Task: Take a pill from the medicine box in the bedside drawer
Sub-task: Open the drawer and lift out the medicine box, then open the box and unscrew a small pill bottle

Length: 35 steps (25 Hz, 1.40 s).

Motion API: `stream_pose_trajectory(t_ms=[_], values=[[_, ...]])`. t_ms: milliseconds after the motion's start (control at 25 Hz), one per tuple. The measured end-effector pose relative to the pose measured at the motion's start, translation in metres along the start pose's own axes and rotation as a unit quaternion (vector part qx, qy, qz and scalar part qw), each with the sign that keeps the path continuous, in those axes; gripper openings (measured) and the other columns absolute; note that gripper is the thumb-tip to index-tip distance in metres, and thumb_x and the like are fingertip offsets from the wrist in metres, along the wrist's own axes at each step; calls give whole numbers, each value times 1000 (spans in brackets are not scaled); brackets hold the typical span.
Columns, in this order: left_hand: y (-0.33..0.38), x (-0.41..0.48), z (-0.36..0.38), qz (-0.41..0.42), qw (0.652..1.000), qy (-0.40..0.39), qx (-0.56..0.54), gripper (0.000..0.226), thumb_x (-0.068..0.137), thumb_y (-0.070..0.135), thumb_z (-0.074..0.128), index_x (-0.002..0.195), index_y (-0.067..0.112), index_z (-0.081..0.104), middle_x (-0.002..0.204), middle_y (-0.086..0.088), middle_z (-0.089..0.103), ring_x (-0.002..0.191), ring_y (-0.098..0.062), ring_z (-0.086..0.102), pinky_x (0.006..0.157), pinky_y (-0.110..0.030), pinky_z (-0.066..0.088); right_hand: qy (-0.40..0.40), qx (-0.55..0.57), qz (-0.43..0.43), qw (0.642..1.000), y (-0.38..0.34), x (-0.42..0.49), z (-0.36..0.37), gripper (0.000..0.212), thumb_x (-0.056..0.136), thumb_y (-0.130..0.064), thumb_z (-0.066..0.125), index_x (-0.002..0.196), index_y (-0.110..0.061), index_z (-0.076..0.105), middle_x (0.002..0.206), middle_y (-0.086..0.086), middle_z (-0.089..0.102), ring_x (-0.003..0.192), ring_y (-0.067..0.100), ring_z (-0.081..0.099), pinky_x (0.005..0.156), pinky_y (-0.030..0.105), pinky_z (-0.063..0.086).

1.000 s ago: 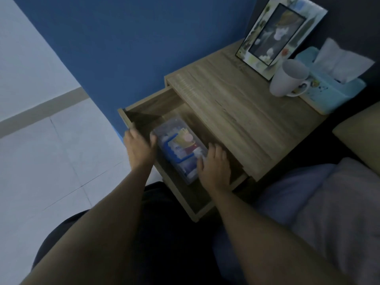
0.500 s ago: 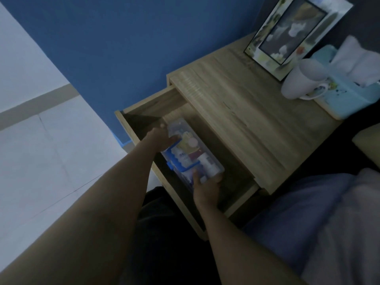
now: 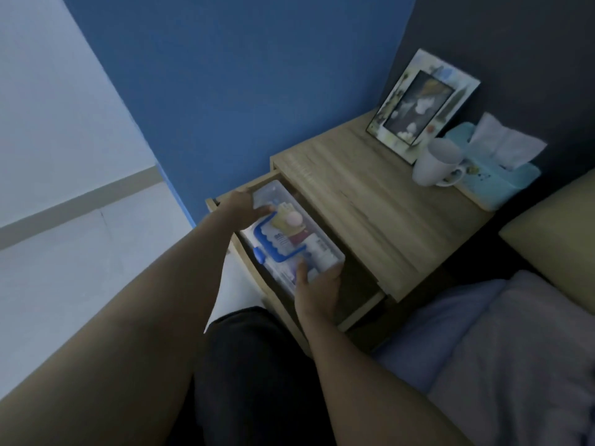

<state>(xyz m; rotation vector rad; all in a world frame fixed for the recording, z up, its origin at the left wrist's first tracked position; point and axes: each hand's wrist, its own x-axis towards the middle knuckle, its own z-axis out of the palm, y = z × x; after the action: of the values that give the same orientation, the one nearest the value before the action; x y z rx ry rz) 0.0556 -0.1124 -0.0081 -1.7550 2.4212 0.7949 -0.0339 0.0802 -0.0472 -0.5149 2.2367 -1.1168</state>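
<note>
The clear plastic medicine box (image 3: 318, 249), with a blue handle and blue latch, is raised above the open bedside drawer (image 3: 360, 312). Packets and small bottles show through its lid. My left hand (image 3: 241, 209) grips the box's far end, fingers over the lid. My right hand (image 3: 317, 292) holds the near end, thumb on top and fingers underneath. The lid looks closed. No single pill can be made out.
The wooden bedside table (image 3: 370, 201) carries a picture frame (image 3: 418, 104), a white mug (image 3: 436, 162) and a light blue tissue box (image 3: 495, 175) at its back right. A blue wall stands behind. The bed and a pillow (image 3: 553, 217) lie at right. My dark-trousered lap is below.
Both hands have closed on the medicine box's ends and lifted it up from the drawer bottom. The view has swung left and down.
</note>
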Motion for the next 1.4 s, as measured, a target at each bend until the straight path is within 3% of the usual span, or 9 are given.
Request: stream_pose_trajectory(t_ms=[120, 280, 360, 640, 800, 960, 1200, 1320, 1400], values=[[17, -20, -49, -10, 999, 39, 12, 78, 84, 60, 50, 136, 2, 39, 139, -23, 46, 125, -39, 46, 102, -44, 41, 57, -90, -78, 991, -34, -9, -23, 78, 82, -60, 54, 140, -17, 26, 135, 10, 49, 116, 23, 55, 91, 36, 47], [39, -27, -93, -20, 996, 92, -12, 75, 86, 59, 48, 135, 3, 41, 135, -22, 51, 123, -39, 48, 96, -41, 40, -2, 10, -141, 990, -79, 19, -49, 64, 88, -46, 54, 137, -12, 32, 126, 15, 57, 104, 23, 61, 72, 26, 48], [52, -27, -100, -16, 991, 117, -58, 71, 86, 56, 50, 135, 5, 42, 134, -19, 53, 124, -37, 48, 96, -39, 39, 13, 6, -164, 986, -99, 46, -65, 61, 89, -44, 54, 136, -10, 34, 124, 18, 60, 106, 30, 61, 73, 26, 45], [86, 26, -74, -6, 960, 103, -261, 57, 85, 38, 63, 132, 10, 50, 130, -14, 60, 122, -31, 55, 105, -40, 42, 7, -59, -157, 986, -126, 158, -94, 57, 92, -46, 46, 136, -11, 36, 128, 20, 58, 114, 38, 56, 92, 39, 46], [96, 67, -52, 4, 962, 91, -256, 49, 84, 37, 63, 128, 16, 57, 124, -10, 65, 118, -30, 58, 103, -38, 44, -10, -89, -164, 982, -120, 214, -92, 52, 94, -44, 44, 133, -11, 42, 126, 18, 60, 113, 36, 57, 92, 38, 46], [95, 95, -30, 3, 954, 89, -287, 48, 84, 41, 63, 126, 18, 58, 122, -9, 66, 116, -29, 59, 102, -37, 45, -22, -107, -149, 983, -112, 251, -83, 52, 93, -49, 41, 128, -12, 47, 119, 15, 64, 106, 33, 60, 83, 33, 44], [92, 105, -6, -2, 949, 102, -298, 57, 84, 44, 61, 134, 19, 50, 125, -9, 64, 115, -27, 60, 98, -33, 45, -17, -148, -175, 973, -100, 267, -80, 56, 94, -47, 41, 136, -10, 37, 128, 19, 57, 113, 36, 56, 91, 38, 46], [102, 94, 10, -53, 898, 145, -412, 81, 83, 50, 60, 146, 13, 27, 147, -10, 41, 132, -27, 45, 107, -40, 40, 62, -283, -269, 919, -107, 265, -81, 56, 96, -39, 39, 142, -7, 29, 147, 20, 36, 133, 34, 36, 108, 43, 32], [115, 79, 31, -155, 831, 169, -507, 80, 78, 59, 59, 138, 11, 34, 135, -9, 49, 122, -27, 52, 95, -36, 46, 29, -342, -363, 866, -109, 266, -85, 51, 98, -32, 34, 144, -9, 27, 155, 12, 26, 142, 27, 24, 117, 40, 21]])
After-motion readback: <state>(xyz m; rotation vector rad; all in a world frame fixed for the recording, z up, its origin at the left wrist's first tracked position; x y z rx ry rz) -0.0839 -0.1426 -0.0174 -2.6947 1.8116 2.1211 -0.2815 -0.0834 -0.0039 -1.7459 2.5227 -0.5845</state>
